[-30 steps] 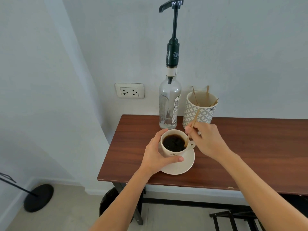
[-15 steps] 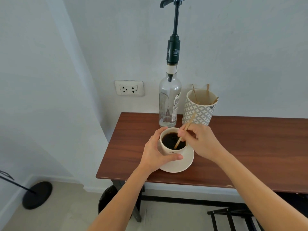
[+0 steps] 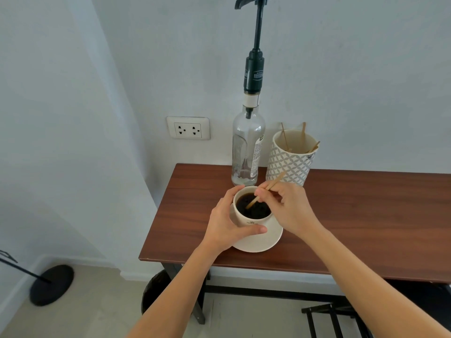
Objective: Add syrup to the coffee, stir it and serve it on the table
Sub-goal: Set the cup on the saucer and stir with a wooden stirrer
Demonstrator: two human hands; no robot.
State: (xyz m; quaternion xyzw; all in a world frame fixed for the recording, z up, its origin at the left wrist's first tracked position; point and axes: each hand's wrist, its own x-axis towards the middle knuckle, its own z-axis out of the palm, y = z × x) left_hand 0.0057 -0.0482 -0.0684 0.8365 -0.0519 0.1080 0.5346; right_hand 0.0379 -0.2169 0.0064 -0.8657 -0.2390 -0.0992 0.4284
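Facing forward, pump [image 3: 254, 74] label "TEISSEIRE"

There is only one view here, coming from the person's head, so no second view is sharing anything. It is looking forward and steeply down over both forearms at the near left end of the bench [image 3: 353, 215], close enough that the arms are filling the lower frame. The wide lens is bending the wall [image 3: 341, 69] behind, and the pump top seems to be getting cut off at the upper edge.
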